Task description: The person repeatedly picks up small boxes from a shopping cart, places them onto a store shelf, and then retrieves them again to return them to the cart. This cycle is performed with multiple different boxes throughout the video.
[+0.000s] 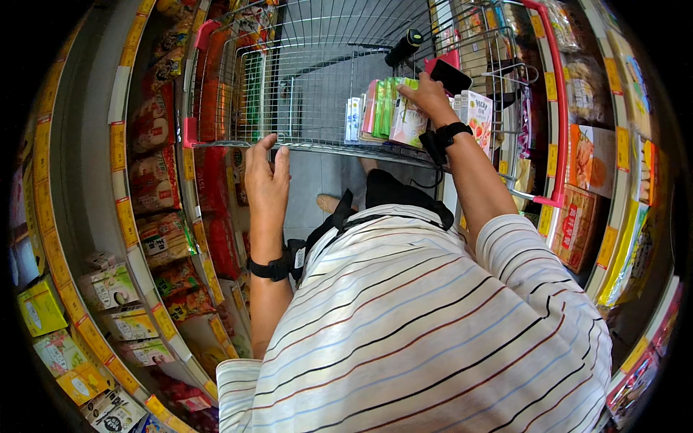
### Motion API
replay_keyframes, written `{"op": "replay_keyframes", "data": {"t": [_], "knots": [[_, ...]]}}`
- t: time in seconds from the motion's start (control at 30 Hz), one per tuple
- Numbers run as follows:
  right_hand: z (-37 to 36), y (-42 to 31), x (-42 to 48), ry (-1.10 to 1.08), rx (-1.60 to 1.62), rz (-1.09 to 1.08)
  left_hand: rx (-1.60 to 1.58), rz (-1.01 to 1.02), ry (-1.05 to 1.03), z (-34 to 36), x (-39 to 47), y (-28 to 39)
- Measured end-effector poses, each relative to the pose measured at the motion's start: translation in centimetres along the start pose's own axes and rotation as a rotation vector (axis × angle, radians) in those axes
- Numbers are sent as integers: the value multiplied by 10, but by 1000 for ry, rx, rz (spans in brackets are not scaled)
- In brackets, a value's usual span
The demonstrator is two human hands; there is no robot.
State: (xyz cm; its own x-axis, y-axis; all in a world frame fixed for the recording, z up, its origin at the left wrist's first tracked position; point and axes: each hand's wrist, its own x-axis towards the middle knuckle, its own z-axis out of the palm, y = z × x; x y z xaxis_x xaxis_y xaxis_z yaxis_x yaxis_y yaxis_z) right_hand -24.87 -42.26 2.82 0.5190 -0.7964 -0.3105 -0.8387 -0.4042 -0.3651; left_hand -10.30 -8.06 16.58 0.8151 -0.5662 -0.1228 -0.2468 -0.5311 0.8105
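Note:
My right hand [431, 100] reaches into a wire shopping cart [319, 145]. Its thumb lies over the top of a white carton with green fruit print [410, 122]; some fingers are hidden behind. Left of that carton, upright green packs [385, 105], pink packs [369, 105] and white-and-blue packs [353, 119] stand in a row. A white Pocky carton with strawberry print [477, 115] is to the right of my wrist. My left hand [268, 170] is empty, fingers apart, with its fingertips at the cart's near rim.
A black phone-like slab [452, 76] and a black cylindrical object [404, 48] are beyond my right hand. The cart's red handle [560, 108] runs along the right. Shelves with packaged food [157, 181] and yellow price tags [118, 146] flank both sides. Grey floor tiles [303, 205] show below.

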Motion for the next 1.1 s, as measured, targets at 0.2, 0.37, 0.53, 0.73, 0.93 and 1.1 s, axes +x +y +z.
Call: {"op": "replay_keyframes", "data": {"t": [0.2, 0.37, 0.53, 0.73, 0.93, 1.1], "knots": [[3, -1, 8, 1, -2, 25, 154, 215, 55, 13, 7, -24], [-8, 0, 10, -41, 144, 100, 90, 116, 21, 13, 5, -19], [-51, -21, -2, -273, 540, 36, -117, -134, -55, 7, -1, 4], [-95, -79, -34, -329, 817, -227, -155, 81, -160, 7, 7, 14], [-102, -140, -67, -422, 941, -300, -346, 101, -225, -7, -3, 29], [-98, -190, -96, -468, 863, -287, -573, -24, -131, -37, -20, 7]]}}
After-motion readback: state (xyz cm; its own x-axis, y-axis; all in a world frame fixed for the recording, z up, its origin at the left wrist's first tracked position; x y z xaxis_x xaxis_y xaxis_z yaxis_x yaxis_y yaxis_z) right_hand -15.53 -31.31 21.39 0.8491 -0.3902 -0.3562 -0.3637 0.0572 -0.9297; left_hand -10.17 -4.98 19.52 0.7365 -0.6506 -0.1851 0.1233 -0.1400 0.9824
